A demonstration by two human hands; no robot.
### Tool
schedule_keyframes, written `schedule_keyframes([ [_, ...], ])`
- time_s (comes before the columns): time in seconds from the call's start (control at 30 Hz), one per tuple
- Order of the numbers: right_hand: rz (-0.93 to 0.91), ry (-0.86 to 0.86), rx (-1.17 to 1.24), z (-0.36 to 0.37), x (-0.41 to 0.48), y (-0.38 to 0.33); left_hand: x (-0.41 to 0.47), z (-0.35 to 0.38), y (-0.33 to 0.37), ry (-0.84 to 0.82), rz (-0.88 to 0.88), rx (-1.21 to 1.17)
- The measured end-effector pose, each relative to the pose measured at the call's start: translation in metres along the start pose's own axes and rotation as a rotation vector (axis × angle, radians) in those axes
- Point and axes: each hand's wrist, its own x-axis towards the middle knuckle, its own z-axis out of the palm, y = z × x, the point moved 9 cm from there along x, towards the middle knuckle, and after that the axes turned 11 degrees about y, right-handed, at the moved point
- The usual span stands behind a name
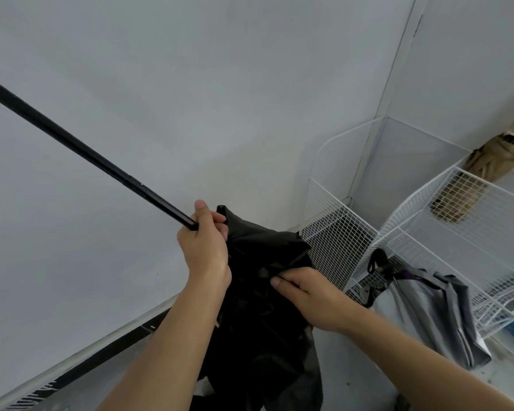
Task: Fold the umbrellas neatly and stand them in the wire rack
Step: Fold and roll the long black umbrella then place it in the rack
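while in left hand, black umbrella

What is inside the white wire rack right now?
One tan folded umbrella stands in the far right compartment, its lower part visible through the mesh. The grey umbrella in front and the black umbrella cover the lower near edge of the wire rack.
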Motion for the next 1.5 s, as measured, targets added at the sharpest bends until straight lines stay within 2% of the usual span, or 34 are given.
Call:
schedule_keyframes([
  [0.17,-0.027,0.055,0.042,-0.003,0.005,-0.002,-0.01,0.013,0.0,-0.125,-0.058,-0.006],
  [0.33,0.057,0.001,0.267,0.002,0.003,-0.002,-0.014,0.019,0.005,-0.178,-0.006,0.011],
  [0.4,0.067,0.068,0.298,-0.008,0.003,-0.007,-0.014,0.019,0.008,-0.171,0.028,0.04],
  [0.5,-0.077,0.409,0.069,-0.055,0.002,-0.015,-0.011,0.017,0.008,-0.154,0.057,0.088],
  [0.6,-0.273,0.435,-0.299,-0.059,-0.001,-0.027,-0.01,0.016,0.007,-0.151,0.053,0.099],
  [0.67,-0.316,0.467,-0.347,-0.055,0.0,-0.027,-0.013,0.018,0.004,-0.159,0.039,0.105],
  [0.8,-0.295,0.545,-0.248,-0.063,0.004,-0.029,-0.024,0.024,-0.005,-0.214,0.016,0.143],
  [0.97,-0.251,0.329,-0.401,-0.049,0.007,-0.021,-0.02,0.022,-0.007,-0.196,-0.011,0.148],
  [1.07,-0.27,0.424,-0.352,-0.056,0.006,-0.022,-0.021,0.026,-0.008,-0.234,-0.008,0.142],
  [1.3,-0.113,0.573,-0.145,-0.069,0.007,-0.008,-0.027,0.033,-0.015,-0.267,0.001,0.18],
  [1.4,-0.042,0.639,-0.096,-0.083,0.006,-0.006,-0.025,0.03,-0.016,-0.214,0.022,0.197],
  [1.5,-0.092,0.729,-0.122,-0.097,-0.003,-0.019,-0.017,0.02,-0.015,-0.118,0.046,0.191],
])
